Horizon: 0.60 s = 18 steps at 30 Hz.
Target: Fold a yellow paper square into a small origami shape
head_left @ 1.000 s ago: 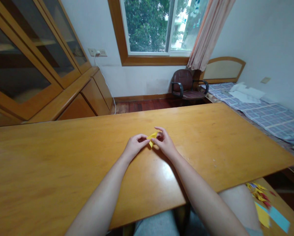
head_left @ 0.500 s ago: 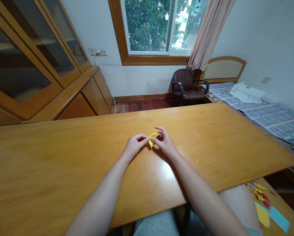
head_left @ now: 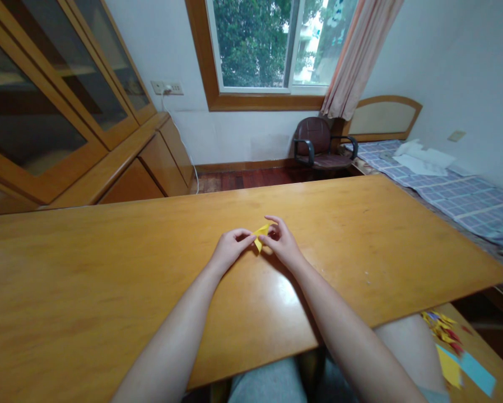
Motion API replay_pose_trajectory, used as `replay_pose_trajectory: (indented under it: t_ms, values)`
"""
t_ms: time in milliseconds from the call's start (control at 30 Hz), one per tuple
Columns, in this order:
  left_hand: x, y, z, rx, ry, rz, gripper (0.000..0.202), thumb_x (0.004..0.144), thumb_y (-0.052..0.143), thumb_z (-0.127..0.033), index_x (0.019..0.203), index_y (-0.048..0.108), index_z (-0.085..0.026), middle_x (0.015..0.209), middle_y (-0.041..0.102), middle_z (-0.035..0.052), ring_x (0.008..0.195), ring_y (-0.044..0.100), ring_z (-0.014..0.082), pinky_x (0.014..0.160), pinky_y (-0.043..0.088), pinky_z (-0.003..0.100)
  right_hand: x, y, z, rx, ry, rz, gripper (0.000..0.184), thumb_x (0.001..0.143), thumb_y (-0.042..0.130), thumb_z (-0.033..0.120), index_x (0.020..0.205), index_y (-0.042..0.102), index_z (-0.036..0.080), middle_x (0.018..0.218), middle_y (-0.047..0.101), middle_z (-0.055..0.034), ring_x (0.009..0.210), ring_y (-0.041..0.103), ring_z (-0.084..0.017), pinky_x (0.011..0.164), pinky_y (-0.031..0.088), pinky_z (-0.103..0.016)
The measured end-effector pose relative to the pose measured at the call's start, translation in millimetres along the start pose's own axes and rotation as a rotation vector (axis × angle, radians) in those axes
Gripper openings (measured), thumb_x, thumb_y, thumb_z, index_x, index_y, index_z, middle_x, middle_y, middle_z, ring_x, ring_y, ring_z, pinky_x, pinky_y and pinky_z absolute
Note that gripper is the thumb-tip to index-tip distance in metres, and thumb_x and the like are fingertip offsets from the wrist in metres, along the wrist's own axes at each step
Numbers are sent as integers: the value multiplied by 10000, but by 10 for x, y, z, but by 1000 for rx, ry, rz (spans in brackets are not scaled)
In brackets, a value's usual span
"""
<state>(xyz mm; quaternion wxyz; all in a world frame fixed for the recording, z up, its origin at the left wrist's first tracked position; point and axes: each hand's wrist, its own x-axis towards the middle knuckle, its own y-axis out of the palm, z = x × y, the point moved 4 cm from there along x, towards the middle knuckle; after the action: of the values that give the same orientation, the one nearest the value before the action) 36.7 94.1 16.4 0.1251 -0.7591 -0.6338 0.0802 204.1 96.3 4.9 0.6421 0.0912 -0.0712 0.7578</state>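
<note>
A small folded piece of yellow paper (head_left: 260, 234) is held just above the wooden table (head_left: 108, 268), near its middle. My left hand (head_left: 230, 249) pinches the paper's left side with curled fingers. My right hand (head_left: 282, 243) pinches its right side, thumb and forefinger pressed together. Much of the paper is hidden between the fingertips.
A low surface at the lower right carries coloured paper pieces (head_left: 445, 333) and a blue sheet (head_left: 478, 374). Wooden glass-door cabinets (head_left: 58, 112) stand at the left. A dark office chair (head_left: 318, 145) and a bed (head_left: 453, 190) are beyond the table, under a window.
</note>
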Motion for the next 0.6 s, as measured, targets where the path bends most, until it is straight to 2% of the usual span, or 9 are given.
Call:
replay_pose_trajectory:
  t_ms: [600]
  values:
    - [3,3,-2,-46,-10,6,281,769,651,-427,788,711,-153,739,708,41,710,637,174,704,487,266,5,7,29,38,4,-7,528,773,688,276,1253,472,231,741,545,54,667,526,-116,657,419,-251]
